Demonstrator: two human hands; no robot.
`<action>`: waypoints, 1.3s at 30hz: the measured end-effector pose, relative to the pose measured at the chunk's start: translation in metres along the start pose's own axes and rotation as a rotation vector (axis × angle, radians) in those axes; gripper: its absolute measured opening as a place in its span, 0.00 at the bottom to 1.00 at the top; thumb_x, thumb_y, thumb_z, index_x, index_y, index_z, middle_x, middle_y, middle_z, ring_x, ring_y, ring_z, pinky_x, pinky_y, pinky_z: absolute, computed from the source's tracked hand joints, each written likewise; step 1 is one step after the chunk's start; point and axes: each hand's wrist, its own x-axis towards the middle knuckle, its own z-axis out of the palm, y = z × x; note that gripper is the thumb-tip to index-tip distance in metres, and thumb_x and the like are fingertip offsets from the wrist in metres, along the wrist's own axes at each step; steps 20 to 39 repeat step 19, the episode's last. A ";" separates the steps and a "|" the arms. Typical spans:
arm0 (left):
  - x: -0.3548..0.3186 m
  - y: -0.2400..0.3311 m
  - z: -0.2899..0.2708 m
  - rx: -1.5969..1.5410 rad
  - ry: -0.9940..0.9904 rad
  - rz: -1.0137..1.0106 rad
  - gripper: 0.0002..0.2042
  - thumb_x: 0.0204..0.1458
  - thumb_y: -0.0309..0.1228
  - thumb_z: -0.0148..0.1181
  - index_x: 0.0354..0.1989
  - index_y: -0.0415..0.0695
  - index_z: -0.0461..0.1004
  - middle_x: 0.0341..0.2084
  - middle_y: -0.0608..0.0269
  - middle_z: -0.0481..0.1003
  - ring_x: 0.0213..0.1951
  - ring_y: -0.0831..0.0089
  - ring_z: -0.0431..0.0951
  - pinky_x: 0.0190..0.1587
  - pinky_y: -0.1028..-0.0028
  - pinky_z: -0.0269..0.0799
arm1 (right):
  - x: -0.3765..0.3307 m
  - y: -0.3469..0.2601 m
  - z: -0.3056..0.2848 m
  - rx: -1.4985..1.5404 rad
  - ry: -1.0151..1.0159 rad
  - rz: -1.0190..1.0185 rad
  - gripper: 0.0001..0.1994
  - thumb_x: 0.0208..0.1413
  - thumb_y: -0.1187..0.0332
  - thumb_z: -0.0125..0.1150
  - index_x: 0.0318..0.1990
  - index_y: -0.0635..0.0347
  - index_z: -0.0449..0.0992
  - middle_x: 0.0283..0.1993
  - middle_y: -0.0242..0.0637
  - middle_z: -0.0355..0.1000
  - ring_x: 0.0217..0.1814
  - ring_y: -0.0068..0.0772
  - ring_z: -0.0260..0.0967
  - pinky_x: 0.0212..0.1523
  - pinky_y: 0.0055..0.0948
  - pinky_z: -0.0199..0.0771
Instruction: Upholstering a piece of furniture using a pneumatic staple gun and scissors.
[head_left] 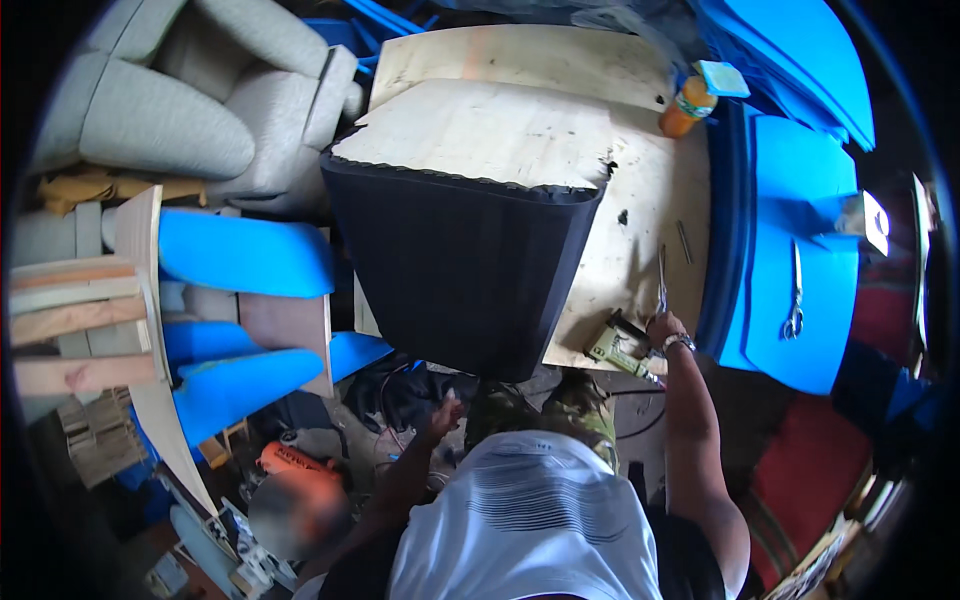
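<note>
My right hand [668, 330] is closed round the handle end of slim metal scissors [661, 280], their blades pointing away from me over the wooden table [640, 180]. Just left of that hand lies an olive-green staple gun [620, 343]. A wooden panel [480, 125] rests on the table with black fabric [455, 265] hanging from its near side; the fabric's cut edge is ragged along the board. Low beside my knee, my left hand [443, 415] hangs with fingers loosely apart, holding nothing that I can see.
Blue foam sheets [800, 190] are stacked at the right, bearing another pair of scissors [796, 292]. An orange bottle [686, 108] and a thin metal rod [684, 242] are on the table. Grey armchair [220, 110] and blue-padded wooden frames [245, 255] fill the left. An orange machine [300, 465] sits lower left.
</note>
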 end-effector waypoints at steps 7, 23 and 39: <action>0.045 0.030 0.052 -0.419 0.164 -0.128 0.55 0.56 0.81 0.39 0.77 0.44 0.55 0.72 0.48 0.65 0.69 0.48 0.68 0.65 0.47 0.71 | 0.007 0.034 -0.010 0.067 0.267 0.044 0.21 0.63 0.51 0.61 0.55 0.54 0.78 0.55 0.49 0.80 0.55 0.57 0.80 0.52 0.52 0.81; 0.097 0.042 0.120 -1.088 0.068 0.264 0.45 0.62 0.77 0.23 0.73 0.58 0.64 0.68 0.63 0.70 0.63 0.65 0.72 0.63 0.55 0.69 | -0.187 -0.229 -0.195 0.100 1.037 -1.070 0.25 0.59 0.63 0.70 0.64 0.56 0.75 0.67 0.50 0.71 0.74 0.58 0.63 0.74 0.53 0.61; 0.097 0.042 0.120 -1.088 0.068 0.264 0.45 0.62 0.77 0.23 0.73 0.58 0.64 0.68 0.63 0.70 0.63 0.65 0.72 0.63 0.55 0.69 | -0.187 -0.229 -0.195 0.100 1.037 -1.070 0.25 0.59 0.63 0.70 0.64 0.56 0.75 0.67 0.50 0.71 0.74 0.58 0.63 0.74 0.53 0.61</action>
